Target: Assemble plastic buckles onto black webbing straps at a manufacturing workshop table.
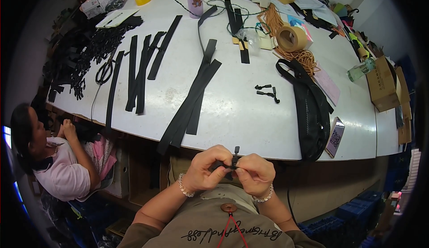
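Pinches a small, slim black plastic fitting (237, 150) between left hand (206, 167) and right hand (256, 173), with fingertips closed narrow from both sides, about equally near to each. Points its long axis away from the body, toward the flat white table (250, 127), beside the near edge. Also grips a dark, flexible strip (217, 163) at the left fingers, mostly hidden; cannot tell how joined. Has similar loose black fittings (267, 93) well ahead, slightly right.
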`<control>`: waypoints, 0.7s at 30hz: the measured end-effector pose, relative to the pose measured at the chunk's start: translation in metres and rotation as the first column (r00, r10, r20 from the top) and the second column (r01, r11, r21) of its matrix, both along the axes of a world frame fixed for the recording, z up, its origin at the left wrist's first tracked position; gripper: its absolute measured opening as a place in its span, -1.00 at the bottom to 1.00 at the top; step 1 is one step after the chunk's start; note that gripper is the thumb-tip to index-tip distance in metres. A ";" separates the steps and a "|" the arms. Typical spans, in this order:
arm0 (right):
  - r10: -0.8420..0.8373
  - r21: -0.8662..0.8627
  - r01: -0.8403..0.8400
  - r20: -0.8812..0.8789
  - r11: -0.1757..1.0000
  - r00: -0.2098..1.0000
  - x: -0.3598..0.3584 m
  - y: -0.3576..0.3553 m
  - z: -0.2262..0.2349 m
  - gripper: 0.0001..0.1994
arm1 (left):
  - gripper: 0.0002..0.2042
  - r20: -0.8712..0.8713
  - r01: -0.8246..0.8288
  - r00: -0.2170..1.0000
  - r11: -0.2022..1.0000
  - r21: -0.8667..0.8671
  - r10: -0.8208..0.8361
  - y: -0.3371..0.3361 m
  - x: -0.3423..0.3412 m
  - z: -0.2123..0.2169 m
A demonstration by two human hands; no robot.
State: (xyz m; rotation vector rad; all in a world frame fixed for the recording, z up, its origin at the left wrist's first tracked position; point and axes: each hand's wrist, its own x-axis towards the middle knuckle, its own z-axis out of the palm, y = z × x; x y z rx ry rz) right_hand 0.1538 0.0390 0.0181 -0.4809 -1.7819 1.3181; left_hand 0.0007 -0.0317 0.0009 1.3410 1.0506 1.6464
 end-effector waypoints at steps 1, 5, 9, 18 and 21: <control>0.000 -0.017 0.000 -0.009 1.000 1.000 0.000 0.000 0.000 -0.89 | -0.87 -0.009 0.000 1.000 1.000 0.012 0.000 0.000 0.001 -0.001; 0.010 -0.015 -0.010 0.006 1.000 1.000 0.000 0.001 0.000 -0.93 | -0.88 -0.059 0.007 0.998 1.000 0.019 -0.006 -0.001 0.002 -0.003; 0.079 -0.430 -0.028 0.100 0.902 0.992 -0.005 0.008 0.003 -0.96 | -0.90 0.302 -0.018 0.946 0.951 -0.309 0.116 0.001 0.012 -0.003; 0.213 -0.422 -0.102 0.224 0.901 0.951 -0.004 0.024 0.009 -0.94 | -0.81 0.338 -0.040 0.928 0.942 -0.332 0.158 0.007 0.010 -0.002; 0.162 -0.259 -0.091 0.269 0.962 0.950 -0.005 0.024 0.013 -0.93 | -0.82 0.311 -0.110 0.927 0.943 -0.314 0.211 0.005 0.009 0.001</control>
